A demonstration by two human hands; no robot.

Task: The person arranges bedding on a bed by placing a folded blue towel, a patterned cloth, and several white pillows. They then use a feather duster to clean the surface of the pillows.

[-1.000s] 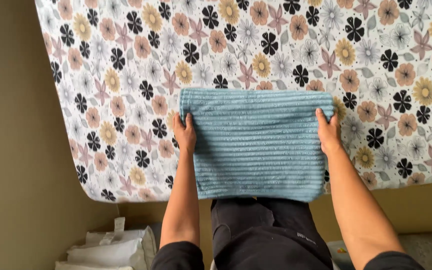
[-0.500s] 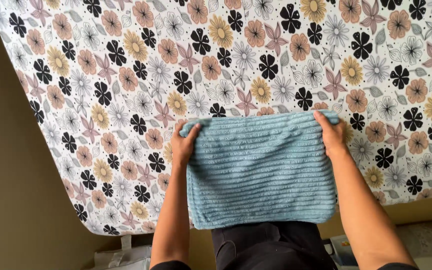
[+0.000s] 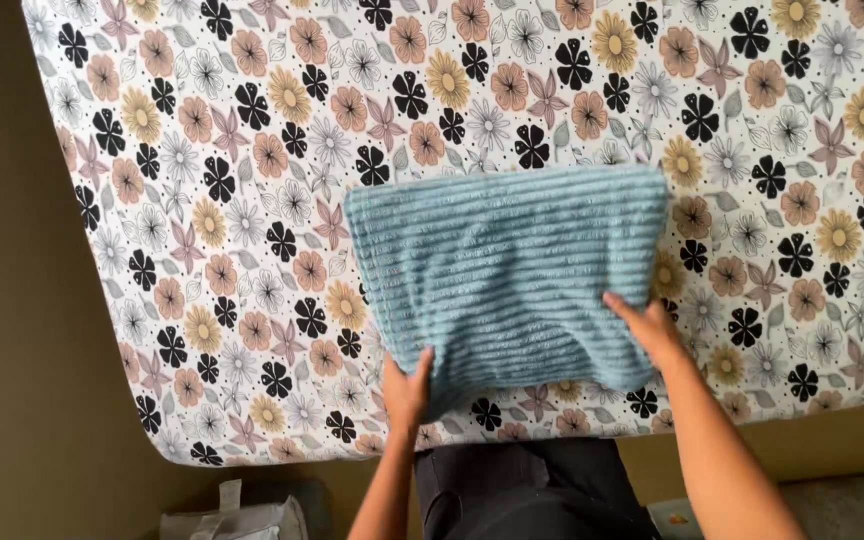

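Where flower-printed tablecloth meets olive floor, left hand, right hand, fingers pinching blue towel.

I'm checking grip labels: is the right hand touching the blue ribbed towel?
Touching. The head view shows the right hand with its fingers lying on the blue ribbed towel at its near right edge, no gap visible between them.

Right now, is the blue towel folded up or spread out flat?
Folded: the blue ribbed towel is a thick small rectangle on the flowered sheet, both hands at its near edge.
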